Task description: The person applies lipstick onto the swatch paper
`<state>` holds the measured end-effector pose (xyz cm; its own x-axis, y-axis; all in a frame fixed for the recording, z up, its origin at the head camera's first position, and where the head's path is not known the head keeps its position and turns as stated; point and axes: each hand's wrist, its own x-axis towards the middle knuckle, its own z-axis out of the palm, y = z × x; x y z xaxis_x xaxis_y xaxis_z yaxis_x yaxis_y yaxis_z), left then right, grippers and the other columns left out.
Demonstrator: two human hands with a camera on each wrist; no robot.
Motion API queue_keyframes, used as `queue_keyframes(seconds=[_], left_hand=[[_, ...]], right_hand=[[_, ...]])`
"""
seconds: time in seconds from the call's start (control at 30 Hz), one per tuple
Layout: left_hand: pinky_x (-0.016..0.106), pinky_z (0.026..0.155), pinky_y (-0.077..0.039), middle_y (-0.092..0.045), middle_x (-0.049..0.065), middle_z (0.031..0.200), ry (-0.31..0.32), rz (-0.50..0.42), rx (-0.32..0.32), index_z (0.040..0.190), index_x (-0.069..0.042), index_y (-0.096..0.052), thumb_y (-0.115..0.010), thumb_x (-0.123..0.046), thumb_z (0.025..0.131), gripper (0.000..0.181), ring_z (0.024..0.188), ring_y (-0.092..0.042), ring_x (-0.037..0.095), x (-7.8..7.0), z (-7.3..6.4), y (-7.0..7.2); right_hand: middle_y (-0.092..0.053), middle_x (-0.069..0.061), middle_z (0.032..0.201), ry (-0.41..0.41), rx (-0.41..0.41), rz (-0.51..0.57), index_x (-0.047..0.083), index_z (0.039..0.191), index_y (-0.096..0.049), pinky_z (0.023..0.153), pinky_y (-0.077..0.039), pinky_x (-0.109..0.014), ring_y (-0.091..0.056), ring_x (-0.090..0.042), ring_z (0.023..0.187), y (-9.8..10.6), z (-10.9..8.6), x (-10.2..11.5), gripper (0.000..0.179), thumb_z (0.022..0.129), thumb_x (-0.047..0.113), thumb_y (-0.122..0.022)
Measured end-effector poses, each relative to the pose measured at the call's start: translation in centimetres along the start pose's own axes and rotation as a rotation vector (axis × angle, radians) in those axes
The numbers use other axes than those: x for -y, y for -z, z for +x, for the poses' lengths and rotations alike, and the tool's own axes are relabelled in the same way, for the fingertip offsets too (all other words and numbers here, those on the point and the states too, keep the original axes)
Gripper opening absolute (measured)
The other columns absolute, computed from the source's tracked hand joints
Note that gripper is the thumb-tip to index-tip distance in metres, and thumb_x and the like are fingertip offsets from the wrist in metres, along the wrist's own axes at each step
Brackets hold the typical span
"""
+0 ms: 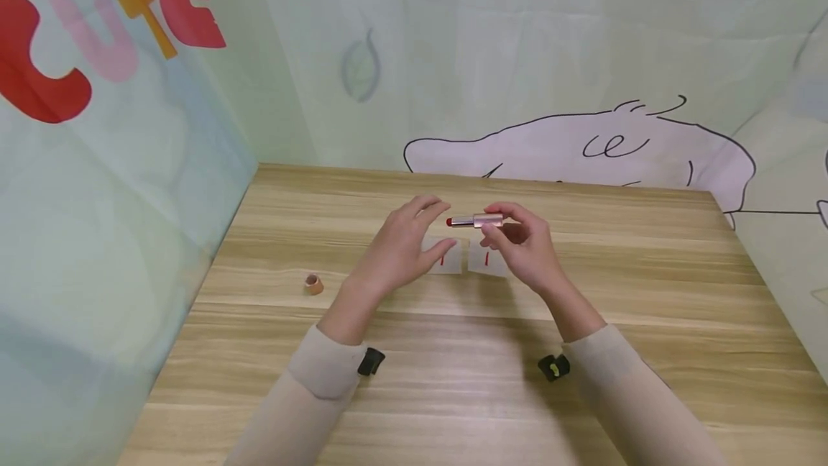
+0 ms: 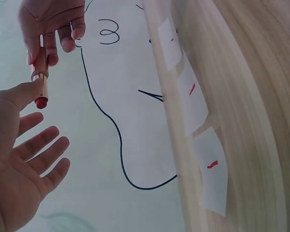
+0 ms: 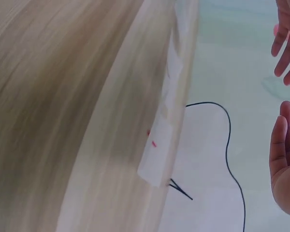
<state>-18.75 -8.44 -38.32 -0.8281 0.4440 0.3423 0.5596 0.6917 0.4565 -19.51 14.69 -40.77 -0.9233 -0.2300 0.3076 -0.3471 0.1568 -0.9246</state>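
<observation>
A lipstick [image 1: 486,221] in a pinkish metallic tube, its red tip out and pointing left, is held above the table. My right hand [image 1: 527,247] pinches its base between thumb and fingers. Facing it, my left hand [image 1: 404,243] is spread with fingers loosely extended, close to the red tip. In the left wrist view the left thumb overlaps the lipstick tube [image 2: 40,79]; whether it touches cannot be told. Below the hands lie white paper pieces [image 1: 479,265] with short red marks, partly hidden in the head view. Three marked papers [image 2: 195,99] show in the left wrist view.
A small open-ended copper-pink cap [image 1: 313,284] stands on the wooden table [image 1: 453,394], left of the left hand. Printed cloth walls [image 1: 310,34] border the table at the back and left. A black wrist device [image 1: 371,362] sits at the left cuff, another [image 1: 554,367] at the right.
</observation>
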Motion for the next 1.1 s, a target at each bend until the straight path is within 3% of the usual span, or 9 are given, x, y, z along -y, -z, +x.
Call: queue_keyframes(seconds=[0.1,0.2,0.33,0.43,0.53,0.63,0.83,1.1], left_hand=[[0.043,0.109,-0.044,-0.057,0.01,0.137,-0.021,-0.036,-0.025,0.137,-0.003,-0.06,-0.073,-0.029,0.095,0.051,0.127,-0.055,0.028,-0.2,0.0,0.2],[0.04,0.108,-0.045,-0.059,0.01,0.135,-0.044,-0.067,-0.053,0.135,-0.002,-0.061,-0.074,-0.028,0.095,0.049,0.124,-0.057,0.027,-0.3,0.0,0.2],[0.038,0.107,-0.046,-0.06,0.009,0.133,-0.056,-0.102,-0.076,0.133,-0.003,-0.062,-0.074,-0.027,0.095,0.047,0.123,-0.057,0.025,-0.4,0.0,0.3],[0.037,0.106,-0.047,-0.061,0.008,0.131,-0.06,-0.131,-0.088,0.132,-0.003,-0.063,-0.074,-0.026,0.094,0.046,0.122,-0.058,0.024,-0.5,0.0,0.4],[0.035,0.1,-0.051,-0.065,0.006,0.121,-0.07,-0.155,-0.093,0.125,-0.004,-0.068,-0.075,-0.023,0.094,0.037,0.113,-0.062,0.021,-0.5,0.0,0.5],[0.034,0.093,-0.052,-0.069,0.002,0.108,-0.088,-0.17,-0.098,0.114,-0.005,-0.072,-0.075,-0.019,0.094,0.025,0.1,-0.064,0.017,-0.5,-0.1,0.6],[0.036,0.088,-0.051,-0.07,0.001,0.099,-0.127,-0.171,-0.12,0.107,-0.006,-0.074,-0.077,-0.017,0.092,0.018,0.093,-0.064,0.015,-0.5,-0.2,0.6],[0.037,0.089,-0.05,-0.07,0.0,0.097,-0.164,-0.15,-0.153,0.104,-0.007,-0.074,-0.079,-0.014,0.09,0.016,0.09,-0.064,0.013,-0.6,-0.2,0.5]], right_hand=[[-0.065,-0.025,0.103,0.017,0.016,0.016,-0.006,0.122,-0.061,0.071,-0.06,-0.028,-0.071,-0.016,0.076,-0.2,0.0,0.4,0.026,0.097,-0.003,-0.064],[-0.067,-0.022,0.104,0.029,0.021,0.029,-0.006,0.123,-0.061,0.072,-0.061,-0.029,-0.072,-0.015,0.077,-0.5,0.0,0.7,0.027,0.096,-0.004,-0.064],[-0.069,-0.015,0.104,0.043,0.044,0.035,-0.008,0.122,-0.06,0.069,-0.06,-0.029,-0.072,-0.019,0.076,-0.7,-0.1,0.8,0.027,0.095,-0.005,-0.065],[-0.069,-0.017,0.104,0.058,0.071,0.027,-0.009,0.122,-0.06,0.06,-0.057,-0.027,-0.073,-0.026,0.075,-0.9,-0.2,0.8,0.028,0.094,-0.007,-0.065],[-0.07,-0.02,0.102,0.073,0.085,0.018,-0.008,0.121,-0.06,0.053,-0.052,-0.025,-0.072,-0.028,0.073,-1.0,-0.2,0.9,0.028,0.093,-0.008,-0.066],[-0.071,-0.016,0.1,0.079,0.095,0.026,-0.006,0.12,-0.061,0.051,-0.051,-0.024,-0.072,-0.022,0.073,-1.1,-0.3,1.0,0.028,0.093,-0.007,-0.067],[-0.071,-0.004,0.097,0.064,0.123,0.132,-0.01,0.123,-0.059,0.062,-0.058,-0.026,-0.072,-0.017,0.073,-1.0,-0.1,1.3,0.025,0.1,0.0,-0.06],[-0.07,-0.013,0.083,-0.022,0.153,0.143,-0.014,0.112,-0.064,0.057,-0.057,-0.026,-0.072,-0.019,0.068,-1.0,0.2,1.8,0.022,0.102,0.004,-0.056]])
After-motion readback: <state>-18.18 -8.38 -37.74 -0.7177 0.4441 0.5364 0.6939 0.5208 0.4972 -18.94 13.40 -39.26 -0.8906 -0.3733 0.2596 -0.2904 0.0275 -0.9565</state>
